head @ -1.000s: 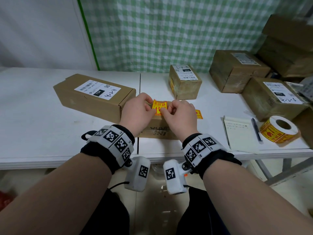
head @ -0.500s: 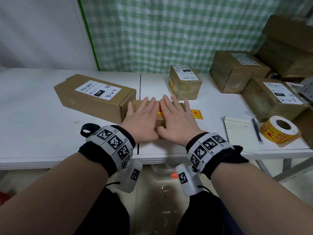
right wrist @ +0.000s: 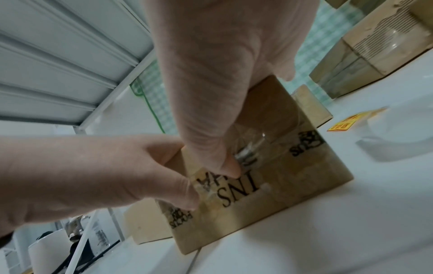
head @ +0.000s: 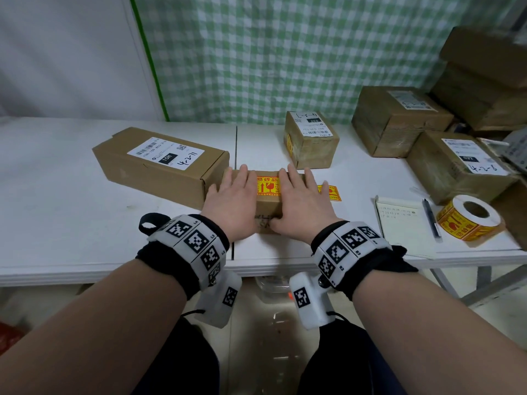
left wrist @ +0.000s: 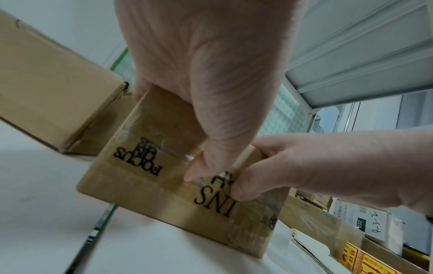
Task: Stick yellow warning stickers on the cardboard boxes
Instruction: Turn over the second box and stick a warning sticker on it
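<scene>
A small brown cardboard box (head: 267, 208) (left wrist: 161, 196) (right wrist: 288, 185) stands near the table's front edge. A yellow warning sticker (head: 267, 186) lies flat on its top. My left hand (head: 232, 199) (left wrist: 206, 74) lies flat on the box top to the left of the sticker. My right hand (head: 302, 202) (right wrist: 222, 74) lies flat on its right. The fingers of both hands are straight, and both thumbs touch the printed front face. A second yellow sticker (head: 330, 192) (right wrist: 346, 124) lies loose on the table just right of the box.
A long box (head: 159, 163) touches the small one on its left. A small labelled box (head: 310, 138) stands behind, and larger boxes (head: 399, 118) (head: 456, 163) at the right. A sticker roll (head: 467, 220), a notepad (head: 399, 223) and a pen (head: 430, 218) lie front right.
A second ago both hands pinched the sticker over the box. They then pressed flat on it side by side. Now they have slid apart, uncovering the stuck sticker.
</scene>
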Demonstrator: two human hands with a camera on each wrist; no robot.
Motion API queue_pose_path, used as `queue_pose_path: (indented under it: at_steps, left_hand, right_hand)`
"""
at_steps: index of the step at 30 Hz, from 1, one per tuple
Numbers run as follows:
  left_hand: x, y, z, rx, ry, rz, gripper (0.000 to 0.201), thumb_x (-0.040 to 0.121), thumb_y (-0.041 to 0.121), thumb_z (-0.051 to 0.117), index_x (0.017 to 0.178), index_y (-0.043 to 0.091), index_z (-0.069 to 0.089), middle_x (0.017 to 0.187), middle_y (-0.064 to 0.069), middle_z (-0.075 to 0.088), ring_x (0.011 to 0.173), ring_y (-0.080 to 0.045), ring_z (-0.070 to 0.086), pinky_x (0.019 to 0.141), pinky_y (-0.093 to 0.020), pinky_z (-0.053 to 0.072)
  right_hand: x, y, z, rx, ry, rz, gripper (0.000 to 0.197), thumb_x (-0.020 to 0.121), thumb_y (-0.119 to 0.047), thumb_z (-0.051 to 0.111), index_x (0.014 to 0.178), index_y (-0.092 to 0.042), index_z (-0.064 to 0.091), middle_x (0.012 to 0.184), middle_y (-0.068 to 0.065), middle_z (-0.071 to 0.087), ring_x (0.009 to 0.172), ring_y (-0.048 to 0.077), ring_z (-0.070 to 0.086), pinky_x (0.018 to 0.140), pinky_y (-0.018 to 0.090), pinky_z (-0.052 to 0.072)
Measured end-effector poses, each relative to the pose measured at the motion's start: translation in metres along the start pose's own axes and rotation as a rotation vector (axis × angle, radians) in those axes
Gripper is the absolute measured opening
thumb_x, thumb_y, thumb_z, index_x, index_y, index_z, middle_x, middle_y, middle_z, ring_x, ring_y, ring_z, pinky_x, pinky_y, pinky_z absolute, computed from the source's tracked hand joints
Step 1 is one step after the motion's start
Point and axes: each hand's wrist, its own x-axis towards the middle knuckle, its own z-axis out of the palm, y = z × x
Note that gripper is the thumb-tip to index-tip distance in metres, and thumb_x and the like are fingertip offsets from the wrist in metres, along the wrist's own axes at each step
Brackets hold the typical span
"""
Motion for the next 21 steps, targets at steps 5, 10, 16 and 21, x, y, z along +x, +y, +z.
queue_pose_path:
  at_steps: [5, 10, 16, 21]
  left_hand:
    - [-0.002, -0.009, -0.006, -0.206, 0.001, -0.114, 0.084, 0.079, 0.02, 0.065, 0.147, 0.012, 0.016, 0.154, -0.021, 0.013, 0.139, -0.04, 0.024, 0.109, -0.042, 0.033]
    - [-0.003, -0.013, -0.016, -0.415, 0.163, -0.085, 0.069, 0.07, 0.019, 0.07, 0.13, 0.016, 0.036, 0.114, -0.011, 0.054, 0.102, -0.028, 0.054, 0.078, -0.034, 0.045]
    - [-0.002, -0.004, -0.043, -0.557, 0.274, -0.042, 0.076, 0.073, 0.022, 0.068, 0.138, 0.017, 0.031, 0.12, -0.006, 0.054, 0.108, -0.027, 0.052, 0.087, -0.042, 0.046]
    - [0.005, -0.008, -0.051, -1.086, 0.143, -0.165, 0.094, 0.074, 0.03, 0.074, 0.148, 0.026, 0.016, 0.125, 0.004, 0.049, 0.11, -0.017, 0.053, 0.09, -0.035, 0.046]
  right_hand:
    - [0.0, 0.009, 0.0, 0.229, -0.009, 0.093, 0.107, 0.064, -0.043, 0.077, 0.147, -0.025, 0.013, 0.151, 0.008, 0.015, 0.133, 0.045, 0.03, 0.106, 0.05, 0.038]
    - [-0.003, 0.013, -0.01, 0.34, 0.185, 0.084, 0.092, 0.058, -0.024, 0.08, 0.135, -0.02, 0.03, 0.126, 0.009, 0.029, 0.113, 0.034, 0.042, 0.09, 0.037, 0.045]
    - [-0.006, 0.019, -0.024, 0.38, 0.43, 0.114, 0.082, 0.064, -0.014, 0.073, 0.135, -0.02, 0.032, 0.13, 0.008, 0.026, 0.122, 0.031, 0.034, 0.09, 0.04, 0.047]
    - [-0.004, 0.024, -0.028, 0.391, 0.531, 0.113, 0.083, 0.063, -0.016, 0.077, 0.133, -0.022, 0.034, 0.132, 0.008, 0.027, 0.121, 0.03, 0.039, 0.086, 0.037, 0.047]
